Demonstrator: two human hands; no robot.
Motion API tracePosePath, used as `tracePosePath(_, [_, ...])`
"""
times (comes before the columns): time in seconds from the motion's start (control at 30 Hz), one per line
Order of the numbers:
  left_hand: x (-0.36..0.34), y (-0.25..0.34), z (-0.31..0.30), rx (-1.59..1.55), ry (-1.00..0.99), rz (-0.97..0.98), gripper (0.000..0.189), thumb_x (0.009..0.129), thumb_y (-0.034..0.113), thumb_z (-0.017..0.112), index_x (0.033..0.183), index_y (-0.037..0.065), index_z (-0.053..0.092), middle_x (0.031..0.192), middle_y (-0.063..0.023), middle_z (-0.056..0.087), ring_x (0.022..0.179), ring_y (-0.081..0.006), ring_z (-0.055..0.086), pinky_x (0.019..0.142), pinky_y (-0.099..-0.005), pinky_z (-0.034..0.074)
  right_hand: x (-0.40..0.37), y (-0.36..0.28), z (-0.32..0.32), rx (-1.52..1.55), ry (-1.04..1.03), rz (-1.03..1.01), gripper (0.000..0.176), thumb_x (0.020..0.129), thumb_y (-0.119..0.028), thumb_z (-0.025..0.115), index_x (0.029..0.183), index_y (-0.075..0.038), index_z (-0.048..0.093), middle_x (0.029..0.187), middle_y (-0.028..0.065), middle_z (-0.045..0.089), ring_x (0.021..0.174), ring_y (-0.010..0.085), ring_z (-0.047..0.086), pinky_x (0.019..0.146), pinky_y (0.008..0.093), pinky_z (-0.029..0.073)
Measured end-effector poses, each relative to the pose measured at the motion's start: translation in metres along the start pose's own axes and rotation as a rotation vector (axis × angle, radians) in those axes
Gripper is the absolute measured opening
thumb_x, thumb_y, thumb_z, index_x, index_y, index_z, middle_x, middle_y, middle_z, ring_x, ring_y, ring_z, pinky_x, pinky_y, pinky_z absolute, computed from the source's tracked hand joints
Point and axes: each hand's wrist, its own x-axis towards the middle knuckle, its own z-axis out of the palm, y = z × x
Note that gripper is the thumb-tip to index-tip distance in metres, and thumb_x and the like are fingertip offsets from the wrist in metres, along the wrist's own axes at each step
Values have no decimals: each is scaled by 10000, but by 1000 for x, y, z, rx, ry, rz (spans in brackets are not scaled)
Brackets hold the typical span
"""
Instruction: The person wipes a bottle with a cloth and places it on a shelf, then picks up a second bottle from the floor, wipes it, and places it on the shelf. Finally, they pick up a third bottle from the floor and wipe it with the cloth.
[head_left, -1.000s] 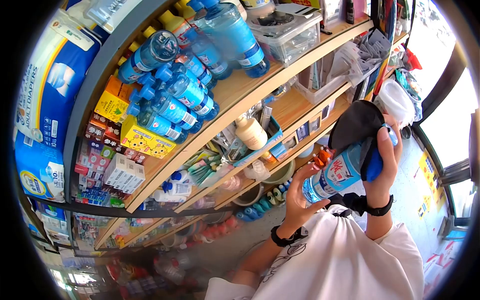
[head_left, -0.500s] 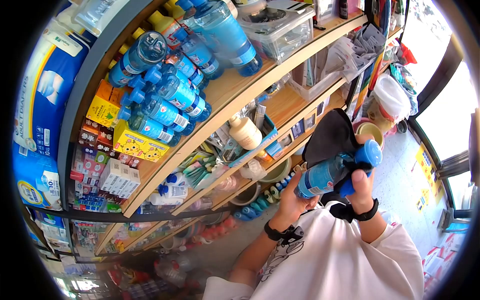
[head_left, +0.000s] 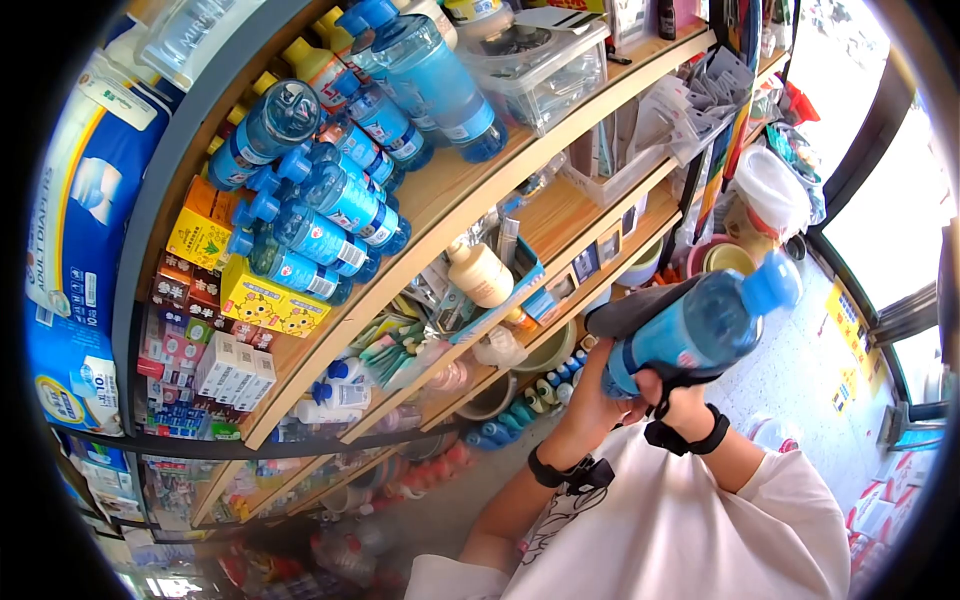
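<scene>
Head view: a shop aisle with long wooden shelves (head_left: 560, 215) in a grey frame, running from the lower left to the upper right. A bright glazed doorway (head_left: 885, 240) stands at the right over a pale speckled floor (head_left: 800, 375).

On the top shelf, towards its left end, a stack of blue water bottles (head_left: 330, 205) lies on its side. A clear plastic lidded box (head_left: 545, 65) sits further right, near the front edge. Yellow printed cartons (head_left: 268, 300) stand under the stack at the left end of the next shelf, and a cream squat bottle (head_left: 478, 272) lies mid-shelf. A blue and white pack of adult diapers (head_left: 80, 210) hangs outside the frame's left edge.

In front of the shelves, off any board, the left hand (head_left: 600, 385) curls around the base of a blue translucent plastic bottle (head_left: 700, 330). The bottle is tilted, with its blue cap towards the doorway. The right hand (head_left: 682, 398) is closed beneath it, gripping a dark cloth (head_left: 625, 315) that lies against the bottle's lower side.
</scene>
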Motion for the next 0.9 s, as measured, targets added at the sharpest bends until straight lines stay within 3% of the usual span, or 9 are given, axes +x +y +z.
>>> tracePosePath(0.1, [-4,7,0,617,-317,2,872,922,809,165,1133,77,589,896,-66,672,708,-185,644,567,-293,505,19,-13,5,29,197,-116,652,792,-134,829,1322,-29,465,1186,81,595,1060,192,585,951,348,469])
tracePosePath(0.23, [-10,8,0,759,-294,3,985,887,843,94,1241,49,555,929,-102,660,695,-211,649,576,-296,505,38,-53,9,-31,276,-197,603,826,-114,799,1313,-19,457,1170,82,600,1047,186,591,932,344,475])
tracePosePath(0.33, [-16,5,4,844,-158,693,557,977,426,601,1365,34,515,1306,-142,566,898,-174,638,680,-285,525,41,-74,8,18,257,-212,581,846,-134,783,1309,-16,453,1164,81,606,1029,180,598,910,335,483])
tracePosePath(0.37, [-24,7,18,861,-154,733,502,889,104,706,1352,-7,546,1431,-173,465,1004,-181,614,734,-284,542,40,-74,9,16,272,-225,582,855,-139,775,1317,-19,442,1157,74,603,1018,175,596,905,330,483])
tracePosePath(0.53, [-18,-6,14,975,-299,1094,480,913,14,651,1381,-19,547,1421,-186,456,1085,-190,599,863,-275,548,33,-73,15,197,303,-162,571,885,-155,747,1331,-27,415,1127,54,588,988,164,584,899,330,482])
tracePosePath(0.6, [-17,-11,19,924,-221,1165,506,960,185,664,1382,-56,524,1389,-175,477,1203,-235,545,892,-294,539,30,-65,14,190,335,-96,551,897,-155,734,1327,-36,410,1135,47,570,1004,160,565,914,329,470])
tracePosePath(0.63, [-15,-12,19,924,-223,1165,506,960,185,664,1382,-56,524,1389,-175,477,1203,-235,545,892,-294,539,31,-62,17,124,335,-170,571,881,-158,753,1319,-38,407,1157,52,559,1038,158,550,936,323,453])
tracePosePath(0.7, [-9,-14,18,850,-333,1170,478,922,5,655,1385,-23,542,1401,-183,445,1211,-226,565,887,-276,541,28,-64,17,122,288,-119,628,875,-152,753,1376,-60,386,1195,56,559,1078,173,554,955,330,451])
tracePosePath(0.9, [-10,-10,26,871,-336,1073,482,924,5,658,1391,-17,539,1378,-157,453,1220,-195,550,912,-261,527,19,-46,24,28,286,-169,715,822,-97,799,1393,-39,372,1234,73,550,1082,182,552,962,320,444])
